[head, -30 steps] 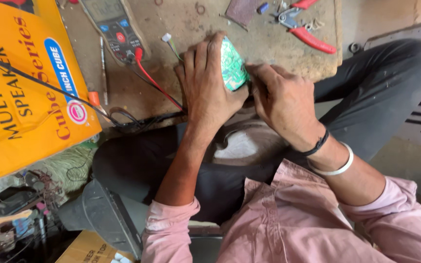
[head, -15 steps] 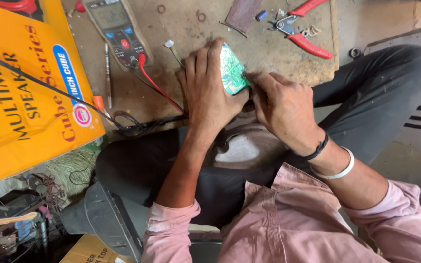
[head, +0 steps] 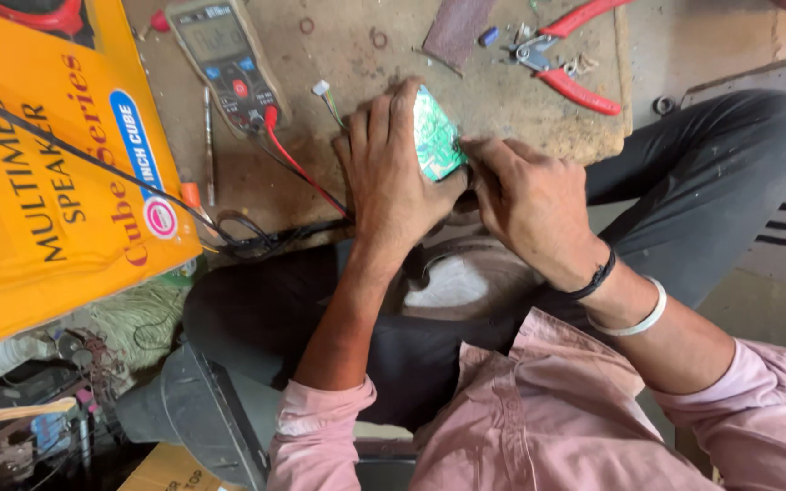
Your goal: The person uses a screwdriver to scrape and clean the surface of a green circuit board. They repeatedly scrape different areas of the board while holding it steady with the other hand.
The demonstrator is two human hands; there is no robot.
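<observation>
Gripping one circuit board [head: 436,136] — two hands

A multimeter [head: 225,59] lies at eleven o'clock on the desk [head: 366,173], its red lead [head: 297,164] trailing toward centre. Red pliers [head: 568,55] sit at one o'clock. An orange box [head: 38,173] fills nine o'clock.

Left hand [head: 391,177] curled closed, right hand [head: 528,202] clenched alongside, forearms converging

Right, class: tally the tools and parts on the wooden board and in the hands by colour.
Green: 1, circuit board
Red: 1, pliers
Grey: 1, multimeter
Brown: 1, abrasive pad
Blue: 1, small cap
Total: 5
</observation>
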